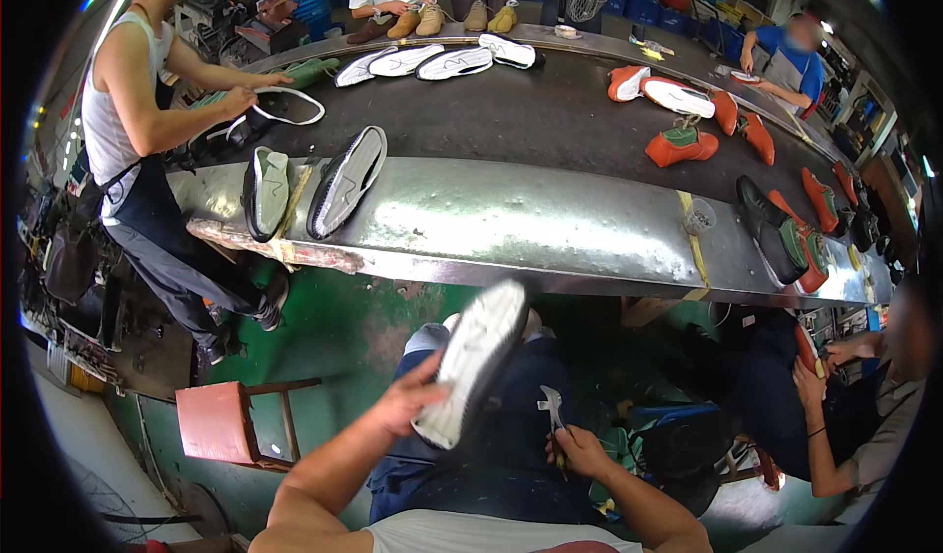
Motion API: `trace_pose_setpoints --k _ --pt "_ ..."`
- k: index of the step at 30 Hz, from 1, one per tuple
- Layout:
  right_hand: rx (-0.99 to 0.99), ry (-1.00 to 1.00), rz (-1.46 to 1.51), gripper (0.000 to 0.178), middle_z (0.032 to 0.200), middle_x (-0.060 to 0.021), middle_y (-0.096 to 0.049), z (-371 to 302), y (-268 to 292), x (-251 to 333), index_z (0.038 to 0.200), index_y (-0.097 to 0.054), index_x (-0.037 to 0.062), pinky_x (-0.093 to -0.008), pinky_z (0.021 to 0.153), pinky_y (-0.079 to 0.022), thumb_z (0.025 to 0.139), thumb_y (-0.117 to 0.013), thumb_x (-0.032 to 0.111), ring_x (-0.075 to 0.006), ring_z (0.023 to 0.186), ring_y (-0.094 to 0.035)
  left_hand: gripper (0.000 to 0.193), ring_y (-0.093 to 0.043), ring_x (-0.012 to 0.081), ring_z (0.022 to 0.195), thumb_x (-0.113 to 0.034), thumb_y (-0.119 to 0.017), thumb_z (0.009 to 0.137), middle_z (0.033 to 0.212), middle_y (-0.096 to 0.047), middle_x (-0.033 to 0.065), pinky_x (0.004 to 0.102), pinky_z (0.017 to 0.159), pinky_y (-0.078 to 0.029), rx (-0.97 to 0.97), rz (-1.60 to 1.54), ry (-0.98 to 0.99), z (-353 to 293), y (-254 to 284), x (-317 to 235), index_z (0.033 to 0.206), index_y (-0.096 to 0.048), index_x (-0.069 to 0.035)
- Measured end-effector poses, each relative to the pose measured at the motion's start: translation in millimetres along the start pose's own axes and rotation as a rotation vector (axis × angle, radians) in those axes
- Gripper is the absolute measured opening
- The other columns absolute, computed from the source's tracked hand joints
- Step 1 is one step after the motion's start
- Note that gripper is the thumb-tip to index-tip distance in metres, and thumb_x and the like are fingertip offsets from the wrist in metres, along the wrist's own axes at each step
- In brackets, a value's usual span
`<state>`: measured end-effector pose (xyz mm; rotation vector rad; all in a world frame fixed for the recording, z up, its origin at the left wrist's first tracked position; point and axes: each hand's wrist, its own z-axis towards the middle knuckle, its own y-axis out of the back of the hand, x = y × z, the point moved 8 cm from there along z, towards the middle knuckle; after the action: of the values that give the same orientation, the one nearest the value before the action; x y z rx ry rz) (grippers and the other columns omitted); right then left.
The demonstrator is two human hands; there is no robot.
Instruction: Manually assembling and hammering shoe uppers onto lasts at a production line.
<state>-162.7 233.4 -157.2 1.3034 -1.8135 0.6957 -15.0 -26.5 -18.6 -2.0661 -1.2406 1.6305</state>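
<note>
**Twist or knock risk**

Head view: I see the left hand [413, 404] partly curled, gripping a white-soled shoe [479, 357] near its near end, over dark trousers [538, 371]; that could let it twist. The right hand [582, 452], closed round a hammer-like tool [553, 408], could knock it.

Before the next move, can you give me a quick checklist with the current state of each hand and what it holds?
1. Left hand has a grip on the shoe: ok, near its lower end.
2. Sole faces the camera: ok.
3. Right hand has a grip on the tool: ok, metal head exposed.
4. Tool apart from the shoe: ok, a gap shows between them.
5. Shoe braced against the lap: cannot tell, its underside is hidden.
</note>
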Motion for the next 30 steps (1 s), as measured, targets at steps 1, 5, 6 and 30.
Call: trace_pose_setpoints --k 1,5,6,30 --pt "0.026 -0.007 0.010 0.040 0.088 -0.0104 -0.070 5.0 -1.1 0.8 0.108 -0.060 -0.0038 -0.0318 0.070 -0.054 0.108 -0.041 0.031 -0.0169 0.076 -0.069 0.084 -0.060 0.0253 0.124 -0.009 -0.070 0.088 0.145 -0.053 0.0167 0.0385 0.102 -0.051 0.000 0.018 -0.056 9.6 -6.7 -28.0 0.159 -0.025 -0.007" --pt "0.077 -0.087 0.111 0.040 0.091 -0.0117 -0.069 15.8 2.5 10.7 0.110 -0.059 -0.0044 -0.0319 0.070 -0.055 0.108 -0.041 0.030 -0.0180 0.077 -0.069 0.075 -0.066 0.0257 0.113 -0.010 -0.067 0.093 0.139 -0.057 0.0163 0.0379 0.091 -0.057 0.055 0.060 -0.142 89.9 -60.0 -154.7 0.157 -0.028 -0.006" --pt "0.104 -0.111 0.145 0.040 0.094 -0.0118 -0.069 17.9 2.8 9.5 0.112 -0.059 -0.0034 -0.0317 0.070 -0.054 0.108 -0.040 0.032 -0.0185 0.079 -0.069 0.077 -0.068 0.0249 0.109 -0.011 -0.068 0.093 0.135 -0.060 0.0159 0.0373 0.086 -0.058 0.014 0.187 -0.157 117.6 -69.8 -184.5 0.158 -0.027 -0.006" --pt "0.212 -0.233 0.334 0.043 0.097 -0.0135 -0.069 26.9 18.6 20.8 0.116 -0.058 -0.0034 -0.0322 0.073 -0.056 0.110 -0.036 0.033 -0.0218 0.085 -0.071 0.081 -0.059 0.0347 0.126 -0.036 -0.080 0.072 0.137 -0.059 0.0205 0.0465 0.100 -0.049 -0.774 2.224 0.282 246.0 143.0 -415.2 0.143 -0.052 -0.006"
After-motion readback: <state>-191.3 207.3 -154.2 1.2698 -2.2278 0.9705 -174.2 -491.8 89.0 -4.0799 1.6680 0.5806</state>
